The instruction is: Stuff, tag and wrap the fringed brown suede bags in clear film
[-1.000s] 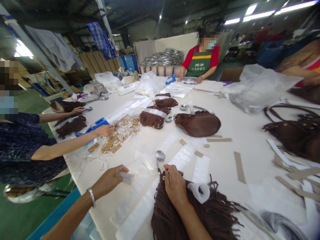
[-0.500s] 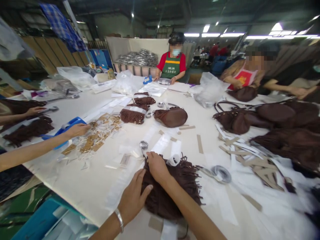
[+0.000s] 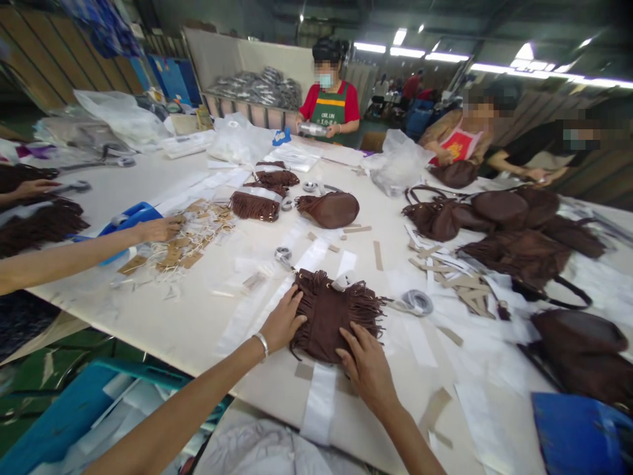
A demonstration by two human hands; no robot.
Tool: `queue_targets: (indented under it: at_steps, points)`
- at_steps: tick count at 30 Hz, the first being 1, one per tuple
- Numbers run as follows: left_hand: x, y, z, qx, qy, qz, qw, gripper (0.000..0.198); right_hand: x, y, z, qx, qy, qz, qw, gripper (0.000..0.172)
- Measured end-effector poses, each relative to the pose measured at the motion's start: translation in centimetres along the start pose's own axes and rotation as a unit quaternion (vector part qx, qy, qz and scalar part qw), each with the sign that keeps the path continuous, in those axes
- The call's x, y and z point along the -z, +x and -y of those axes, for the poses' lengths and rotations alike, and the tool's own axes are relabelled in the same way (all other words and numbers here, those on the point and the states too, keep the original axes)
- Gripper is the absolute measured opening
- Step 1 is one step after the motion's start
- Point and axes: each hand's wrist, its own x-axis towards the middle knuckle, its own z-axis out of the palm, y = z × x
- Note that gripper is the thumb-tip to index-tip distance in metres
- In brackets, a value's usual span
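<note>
A dark brown fringed bag (image 3: 324, 316) lies flat on the table in front of me, its fringes spreading out at both sides. My left hand (image 3: 284, 318), with a silver bracelet at the wrist, rests on the bag's left edge, fingers stretched. On its lower right part lies my right hand (image 3: 366, 361), fingers apart. A curled white strip (image 3: 343, 282) sits at the bag's top edge. One wrapped grey coil (image 3: 417, 303) lies to the right of the bag, and another wrapped coil (image 3: 283, 254) is at its upper left. Beneath the bag runs a white paper strip (image 3: 319, 402).
A co-worker's hand (image 3: 161, 229) reaches over a pile of brown tags with white strings (image 3: 190, 241) on the left. More brown bags (image 3: 519, 244) are heaped at the right. A blue-green crate (image 3: 74, 422) of white sheets stands below the table's left edge. Several people work around the table.
My right hand has moved from the bag's top edge down to its lower right. My left hand now touches the bag's left edge. The view has shifted, showing a blue box at lower right.
</note>
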Motion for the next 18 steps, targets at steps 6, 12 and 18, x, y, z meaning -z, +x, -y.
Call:
queue_targets:
  at_steps: [6,12,18]
  points:
    - [0.5,1.2,-0.2,-0.011,0.031,0.015,0.999,0.051,-0.5,0.2,0.9,-0.030,-0.004,-0.017,0.999,0.040]
    - [0.9,-3.5,-3.4,-0.144,0.110,-0.087,0.980,0.035,1.7,0.0,-0.6,0.031,0.031,0.089,0.995,0.066]
    - [-2.8,-7.9,-5.5,-0.325,0.120,0.081,0.935,0.027,1.4,0.1,-1.7,0.060,-0.042,0.104,0.992,0.068]
